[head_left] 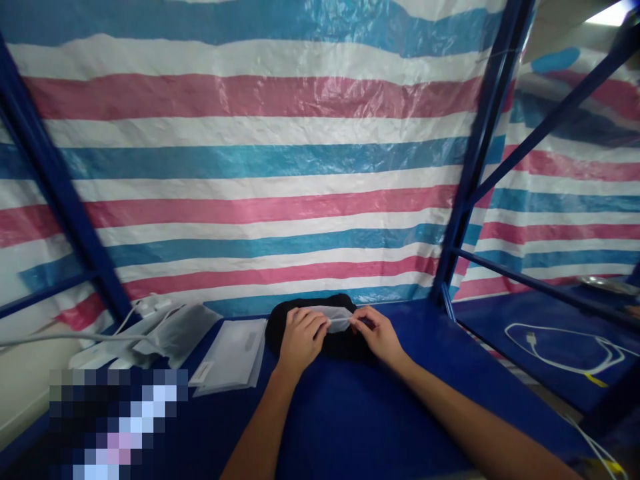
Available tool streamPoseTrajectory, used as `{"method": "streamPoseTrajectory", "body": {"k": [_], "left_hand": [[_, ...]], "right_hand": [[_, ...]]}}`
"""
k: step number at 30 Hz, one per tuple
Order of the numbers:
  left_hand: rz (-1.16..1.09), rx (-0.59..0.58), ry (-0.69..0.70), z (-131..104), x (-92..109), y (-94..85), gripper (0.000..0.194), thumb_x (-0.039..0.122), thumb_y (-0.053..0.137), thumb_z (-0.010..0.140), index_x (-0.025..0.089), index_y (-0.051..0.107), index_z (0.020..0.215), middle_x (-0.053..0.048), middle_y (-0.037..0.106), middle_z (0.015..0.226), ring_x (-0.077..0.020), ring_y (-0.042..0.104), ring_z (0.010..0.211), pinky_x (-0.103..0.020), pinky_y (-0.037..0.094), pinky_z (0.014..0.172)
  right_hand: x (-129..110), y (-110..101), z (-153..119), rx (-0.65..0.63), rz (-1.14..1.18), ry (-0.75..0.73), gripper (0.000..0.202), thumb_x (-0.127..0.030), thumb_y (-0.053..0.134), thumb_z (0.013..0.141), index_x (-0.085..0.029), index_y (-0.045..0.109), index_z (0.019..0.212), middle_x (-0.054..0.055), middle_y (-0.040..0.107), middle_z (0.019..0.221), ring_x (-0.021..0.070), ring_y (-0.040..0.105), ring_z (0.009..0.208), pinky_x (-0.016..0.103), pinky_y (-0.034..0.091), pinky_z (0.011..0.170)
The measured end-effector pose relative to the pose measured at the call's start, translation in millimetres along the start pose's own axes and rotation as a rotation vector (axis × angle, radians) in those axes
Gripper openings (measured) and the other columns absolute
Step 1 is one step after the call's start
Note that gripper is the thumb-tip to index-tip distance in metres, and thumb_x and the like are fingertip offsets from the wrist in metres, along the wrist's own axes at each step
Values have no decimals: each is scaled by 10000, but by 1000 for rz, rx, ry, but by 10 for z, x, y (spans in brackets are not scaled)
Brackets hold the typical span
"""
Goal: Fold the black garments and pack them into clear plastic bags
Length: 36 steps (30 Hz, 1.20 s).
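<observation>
we have both hands at the translucent bag, which lies between our two grips, over the soft black thing near the far edge of the counter. its long axis seems to run roughly left to right, from one hand to the other and about level with the far edge, so we read it as lying across our forearms rather than pointing back at us.

our left hand is closed on the near side of the bag, thumb and fingertips together, with the fingers lying over its left part. our right hand pinches the right end between thumb and fingers, coming in from the right edge side. both grips touch the bag, so neither is nearer by reach, but the left one covers more of it. a short stretch of the near rim runs visibly from grip to grip. we cannot tell whether the mouth is open, nor whether anything is inside.

the black thing spreads behind and below the bag, and shows to either side of our hands. just left of it, the flat translucent sleeves lie apart from our left hand, and beyond them, toward the far left corner, a grey plastic pouch rests beside a white power strip.
</observation>
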<state>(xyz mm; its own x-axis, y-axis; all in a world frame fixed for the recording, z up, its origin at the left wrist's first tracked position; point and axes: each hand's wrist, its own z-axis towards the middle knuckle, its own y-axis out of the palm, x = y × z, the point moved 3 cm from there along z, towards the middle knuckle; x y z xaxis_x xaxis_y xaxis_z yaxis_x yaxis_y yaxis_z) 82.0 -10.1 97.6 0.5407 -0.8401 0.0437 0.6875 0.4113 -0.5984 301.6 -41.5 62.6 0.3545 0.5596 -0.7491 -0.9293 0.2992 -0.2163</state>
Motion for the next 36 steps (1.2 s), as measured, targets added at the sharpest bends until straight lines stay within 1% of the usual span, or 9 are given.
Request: {"method": "streamPoseTrajectory", "body": {"k": [6,11,14,16,20,27,31,33,36], "left_hand": [[68,7,-56,-37,-306,-85,170,254,602,1064,242,771,1056,-52,815,1077,-273,660,1102,-508,406,1061],[29,10,-205,-118,-515,-90,229,307,542,1088,219,750,1053,-77,775,1057,-274,657,1087,-456,477,997],[-110,-65,-301,-173,-448,46,277,365,512,1098,212,701,1230,-70,710,1069,-216,679,968,-349,542,878],[-146,-134,-273,-188,-336,130,347,406,517,1095,240,661,1364,-55,684,1063,-197,686,937,-308,549,842],[-167,-114,-221,-149,-207,98,355,396,461,1115,264,759,1257,-41,667,942,-179,687,888,-276,533,815],[-34,331,-481,-156,-565,-544,337,453,597,1040,204,816,979,-42,688,838,-188,664,771,-300,510,776],[139,550,-751,-399,-1037,-996,417,558,609,988,194,813,993,-77,756,940,-254,704,906,-349,525,877],[179,619,-990,-581,-1334,-1198,462,616,632,936,194,810,993,-89,777,943,-290,712,916,-372,541,850],[181,517,-1247,-784,-1733,-1467,518,649,627,912,188,805,1068,-95,779,862,-328,727,892,-413,554,836]], "right_hand": [[291,-113,87,136,183,134,345,-567,749,924,-224,708,917,41,716,923,239,703,879,394,601,869],[506,-199,123,285,414,273,456,-612,855,795,-224,670,947,31,732,921,236,714,858,421,638,871],[494,-145,97,247,443,282,450,-611,844,810,-227,651,944,25,738,918,235,729,872,425,632,912],[449,-88,71,215,443,272,424,-599,818,846,-229,645,958,28,738,931,241,735,904,436,621,952],[397,-32,40,238,429,236,403,-582,781,893,-236,643,1046,54,724,1041,257,730,994,450,634,952],[544,77,-14,143,333,284,518,-659,763,863,-242,613,1130,86,664,1161,248,726,922,352,654,640],[522,137,-64,71,136,227,443,-600,702,927,-243,610,1173,66,669,1072,231,702,889,371,640,705],[477,154,-82,9,-11,155,351,-516,658,973,-249,621,1197,56,662,1038,230,691,912,395,624,804],[434,181,-106,-76,-147,88,272,-416,611,1001,-251,624,1216,68,644,1082,237,683,960,397,599,854]]}}
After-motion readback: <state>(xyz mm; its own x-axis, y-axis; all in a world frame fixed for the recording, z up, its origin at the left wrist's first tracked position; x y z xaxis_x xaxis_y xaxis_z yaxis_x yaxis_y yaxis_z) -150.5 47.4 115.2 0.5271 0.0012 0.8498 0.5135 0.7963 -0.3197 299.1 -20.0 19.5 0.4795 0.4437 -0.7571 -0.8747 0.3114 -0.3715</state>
